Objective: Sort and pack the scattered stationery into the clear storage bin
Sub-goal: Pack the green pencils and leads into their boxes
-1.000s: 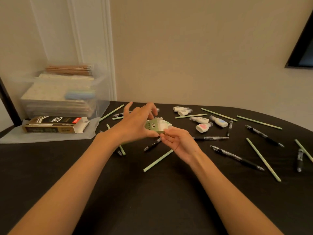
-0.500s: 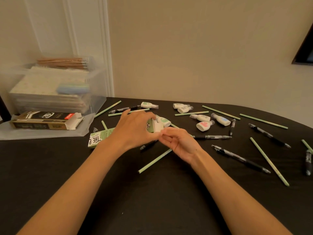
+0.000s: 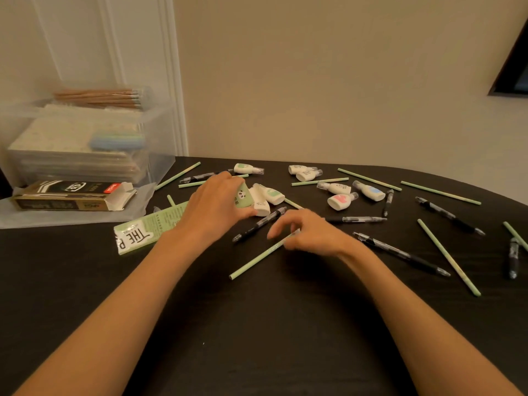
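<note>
Left hand (image 3: 217, 204) curls round a small green-and-white correction-tape dispenser with a panda face (image 3: 243, 197), gripping it low over the black desk (image 3: 257, 338) and touching two white dispensers (image 3: 267, 200) of the same kind. The right hand (image 3: 311, 232) hangs over a pale green stick (image 3: 257, 257), fingers loosely bent and apart; it is blurred and seems to hold nothing

At the far left corner stands the clear plastic storage bin (image 3: 160, 144), already holding a stack of pale pads, a bundle of wooden pencils (image 3: 97, 97) and a blue object. In front of it lies a black-and-gold carton with an open flap (image 3: 71, 195), and nearer the left forearm a green printed packet (image 3: 148, 228)

Scattered to the right are black pens (image 3: 400, 252), more green sticks, and five more small dispensers (image 3: 334, 188) near the desk's far edge

The sorting step looks to be in hand, with the dispensers being gathered as one kind and most of the stationery still loose. Next, I judge, the right hand should bring the nearest white dispensers to the left, so that one firm handful can go across to the bin, clear of the carton
</note>
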The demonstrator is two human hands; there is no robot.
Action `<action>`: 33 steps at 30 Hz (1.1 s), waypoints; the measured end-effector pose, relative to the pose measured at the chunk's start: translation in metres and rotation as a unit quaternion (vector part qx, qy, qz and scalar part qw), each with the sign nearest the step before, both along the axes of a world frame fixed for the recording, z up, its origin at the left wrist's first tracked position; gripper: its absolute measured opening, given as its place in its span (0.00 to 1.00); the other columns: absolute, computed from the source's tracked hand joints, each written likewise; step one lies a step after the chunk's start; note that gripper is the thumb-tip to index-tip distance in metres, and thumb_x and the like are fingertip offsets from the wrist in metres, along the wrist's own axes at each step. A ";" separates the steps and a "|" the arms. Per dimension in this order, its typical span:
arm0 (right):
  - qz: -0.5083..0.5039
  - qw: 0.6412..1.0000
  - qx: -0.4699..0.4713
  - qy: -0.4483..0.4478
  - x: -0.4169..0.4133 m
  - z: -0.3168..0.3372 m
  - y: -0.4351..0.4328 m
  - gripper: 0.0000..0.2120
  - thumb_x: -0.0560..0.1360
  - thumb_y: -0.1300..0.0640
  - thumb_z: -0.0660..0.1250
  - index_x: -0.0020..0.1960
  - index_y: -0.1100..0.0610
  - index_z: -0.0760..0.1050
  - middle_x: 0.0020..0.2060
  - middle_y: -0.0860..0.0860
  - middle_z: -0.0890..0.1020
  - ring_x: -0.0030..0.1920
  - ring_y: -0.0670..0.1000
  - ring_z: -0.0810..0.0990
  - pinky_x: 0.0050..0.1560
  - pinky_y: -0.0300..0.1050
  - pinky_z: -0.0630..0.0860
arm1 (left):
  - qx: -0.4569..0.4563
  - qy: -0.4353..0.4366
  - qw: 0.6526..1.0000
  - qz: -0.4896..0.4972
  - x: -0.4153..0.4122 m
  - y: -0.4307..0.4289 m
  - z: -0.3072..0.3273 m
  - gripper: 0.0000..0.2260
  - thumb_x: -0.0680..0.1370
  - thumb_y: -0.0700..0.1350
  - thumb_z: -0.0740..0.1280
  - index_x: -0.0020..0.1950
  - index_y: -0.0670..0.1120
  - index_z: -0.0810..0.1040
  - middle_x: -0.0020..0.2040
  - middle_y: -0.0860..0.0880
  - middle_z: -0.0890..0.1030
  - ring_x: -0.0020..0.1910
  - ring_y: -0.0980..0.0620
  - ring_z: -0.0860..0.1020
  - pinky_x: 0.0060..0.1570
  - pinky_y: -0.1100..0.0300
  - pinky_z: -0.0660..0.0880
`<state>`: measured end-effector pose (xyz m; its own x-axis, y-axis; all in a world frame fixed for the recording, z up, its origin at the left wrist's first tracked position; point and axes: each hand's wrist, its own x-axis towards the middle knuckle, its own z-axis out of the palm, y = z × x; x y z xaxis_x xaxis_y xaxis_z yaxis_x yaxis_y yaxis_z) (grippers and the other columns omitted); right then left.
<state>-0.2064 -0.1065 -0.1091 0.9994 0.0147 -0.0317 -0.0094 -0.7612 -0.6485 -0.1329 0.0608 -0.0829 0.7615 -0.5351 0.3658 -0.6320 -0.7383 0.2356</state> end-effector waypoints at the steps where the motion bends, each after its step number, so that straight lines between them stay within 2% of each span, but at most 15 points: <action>1: 0.014 0.999 -0.050 0.011 0.000 -0.002 0.002 0.10 0.71 0.64 0.67 0.47 0.50 0.78 0.48 0.47 0.75 0.49 0.44 0.70 0.47 0.35 0.68 | -0.001 -0.003 1.000 0.014 0.000 -0.001 -0.001 0.27 0.73 0.56 0.69 0.68 0.46 0.70 0.64 0.47 0.72 0.64 0.48 0.69 0.59 0.55 0.67; 4: 0.022 0.989 -0.145 -0.012 0.002 -0.005 0.008 0.05 0.71 0.59 0.69 0.46 0.53 0.78 0.49 0.49 0.73 0.53 0.46 0.66 0.53 0.40 0.66 | 0.004 0.008 0.999 0.049 0.001 -0.002 -0.005 0.25 0.73 0.56 0.68 0.65 0.45 0.71 0.61 0.46 0.73 0.61 0.47 0.71 0.55 0.55 0.68; 7: 0.029 0.979 -0.197 -0.039 0.002 -0.004 0.010 0.03 0.73 0.56 0.67 0.45 0.54 0.74 0.44 0.46 0.72 0.49 0.45 0.65 0.50 0.40 0.63 | 0.008 0.019 0.997 0.071 0.003 -0.003 -0.009 0.23 0.74 0.56 0.68 0.63 0.44 0.73 0.59 0.45 0.74 0.60 0.46 0.71 0.53 0.55 0.69; 9: 0.011 0.981 -0.186 -0.052 0.002 -0.006 0.007 0.04 0.75 0.55 0.65 0.45 0.55 0.72 0.42 0.47 0.72 0.48 0.47 0.68 0.48 0.43 0.67 | -0.005 0.010 0.996 0.087 0.004 -0.002 -0.010 0.22 0.74 0.56 0.67 0.60 0.42 0.74 0.58 0.45 0.74 0.59 0.46 0.72 0.51 0.55 0.68; 11: -0.036 0.983 -0.170 -0.060 0.005 -0.009 0.001 0.06 0.78 0.54 0.61 0.47 0.57 0.71 0.42 0.51 0.76 0.46 0.53 0.73 0.48 0.50 0.72 | -0.022 0.001 0.995 0.102 0.006 -0.002 -0.008 0.22 0.75 0.56 0.67 0.61 0.42 0.73 0.59 0.44 0.74 0.59 0.45 0.72 0.51 0.55 0.68; 13: -0.130 0.981 -0.096 -0.111 0.012 -0.010 -0.009 0.08 0.80 0.55 0.57 0.47 0.59 0.70 0.41 0.56 0.78 0.44 0.58 0.76 0.46 0.55 0.74 | -0.025 0.000 0.993 0.112 0.007 -0.003 -0.008 0.23 0.75 0.55 0.67 0.63 0.42 0.72 0.60 0.44 0.74 0.60 0.45 0.72 0.51 0.55 0.69; 15: -0.257 0.952 -0.043 -0.162 0.022 -0.008 -0.022 0.08 0.79 0.58 0.56 0.48 0.61 0.72 0.41 0.57 0.77 0.43 0.59 0.76 0.43 0.52 0.71 | -0.020 0.005 0.994 0.110 0.007 -0.006 -0.010 0.21 0.75 0.56 0.67 0.60 0.42 0.73 0.59 0.44 0.74 0.58 0.45 0.72 0.48 0.56 0.67; 16: -0.308 0.936 -0.062 -0.158 0.027 -0.007 -0.028 0.09 0.79 0.59 0.57 0.49 0.62 0.74 0.43 0.58 0.77 0.44 0.58 0.75 0.42 0.49 0.68 | -0.016 0.007 0.994 0.108 0.007 -0.008 -0.011 0.21 0.75 0.56 0.67 0.59 0.42 0.74 0.58 0.44 0.74 0.57 0.46 0.72 0.46 0.57 0.65; 18: -0.350 0.921 -0.130 -0.107 0.035 -0.008 -0.035 0.10 0.77 0.58 0.61 0.51 0.64 0.76 0.51 0.59 0.78 0.48 0.56 0.76 0.42 0.44 0.66 | -0.003 0.011 0.995 0.100 0.005 -0.012 -0.012 0.20 0.75 0.56 0.67 0.58 0.42 0.74 0.57 0.44 0.74 0.56 0.46 0.73 0.46 0.57 0.65; 21: -0.349 0.916 -0.195 -0.037 0.043 -0.012 -0.033 0.14 0.75 0.53 0.66 0.56 0.61 0.75 0.59 0.58 0.73 0.56 0.57 0.75 0.47 0.46 0.69 | 0.032 -0.008 0.996 0.087 0.002 -0.017 -0.013 0.21 0.76 0.56 0.65 0.63 0.44 0.71 0.60 0.45 0.73 0.60 0.47 0.71 0.53 0.56 0.69; 25: -0.337 0.909 -0.242 -0.031 0.048 -0.012 -0.027 0.11 0.75 0.54 0.66 0.54 0.60 0.74 0.52 0.56 0.79 0.53 0.56 0.77 0.45 0.45 0.71 | 0.051 -0.012 0.994 0.095 0.004 -0.020 -0.014 0.24 0.76 0.56 0.65 0.67 0.44 0.68 0.63 0.45 0.72 0.62 0.47 0.70 0.57 0.55 0.69; 29: -0.341 0.920 -0.178 -0.078 0.049 -0.009 -0.025 0.10 0.73 0.57 0.67 0.51 0.62 0.75 0.48 0.56 0.80 0.52 0.55 0.78 0.47 0.47 0.73 | 0.056 -0.007 0.994 0.096 0.003 -0.020 -0.013 0.25 0.76 0.56 0.65 0.68 0.44 0.68 0.64 0.45 0.72 0.63 0.47 0.70 0.58 0.55 0.69; 31: -0.326 0.932 -0.101 -0.119 0.048 -0.006 -0.025 0.08 0.75 0.61 0.64 0.52 0.61 0.75 0.46 0.56 0.82 0.49 0.53 0.79 0.50 0.47 0.73 | 0.053 -0.002 0.994 0.096 0.002 -0.019 -0.013 0.24 0.76 0.55 0.65 0.67 0.44 0.68 0.63 0.45 0.72 0.63 0.47 0.70 0.57 0.55 0.69; 33: -0.313 0.938 0.004 -0.151 0.046 -0.001 -0.025 0.07 0.76 0.64 0.61 0.50 0.60 0.77 0.40 0.54 0.82 0.41 0.46 0.78 0.49 0.43 0.73 | 0.045 -0.006 0.995 0.094 0.001 -0.017 -0.013 0.22 0.76 0.55 0.65 0.64 0.44 0.70 0.61 0.45 0.73 0.61 0.47 0.71 0.55 0.55 0.69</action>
